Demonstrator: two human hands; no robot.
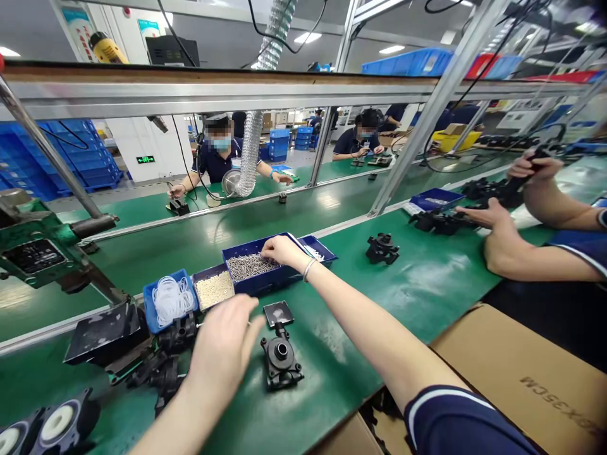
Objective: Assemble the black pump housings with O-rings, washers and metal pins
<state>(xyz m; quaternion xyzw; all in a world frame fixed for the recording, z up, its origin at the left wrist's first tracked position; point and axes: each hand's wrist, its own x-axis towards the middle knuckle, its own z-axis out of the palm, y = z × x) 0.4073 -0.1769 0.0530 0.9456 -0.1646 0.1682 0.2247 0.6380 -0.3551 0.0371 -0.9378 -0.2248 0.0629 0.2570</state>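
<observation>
At the middle blue tray (pixel 265 283), the right hand (pixel 284 249) hangs over a heap of small metal pins (pixel 249 266), fingers curled down and tips touching or just above the heap; whether a pin is pinched between them cannot be told. The pins lie loose in the tray, which stands on the green tabletop (pixel 427 284).

Handling, as a judgement: the pins look stiff, light and smooth, apt to slip or roll. Pinching one at mid-length between thumb and forefinger should suit better than scooping.

The left hand (pixel 222 351) rests nearer the body, fingers loosely bent, not gripping anything that shows; what lies under the palm is hidden. Just beside it, to its right, stands a black plastic part (pixel 281 360) with a round hole facing up. It appears rigid and would probably be held best by its outer body.

Left of the pin tray sit a small tray of pale bits (pixel 214 289) and a blue tray of white rings (pixel 171 301). Farther left stands a green press (pixel 33 249). More black parts (pixel 382 248) lie to the right, where another person's hands (pixel 488 218) work. A cardboard box (pixel 526 373) sits at the near right edge.
</observation>
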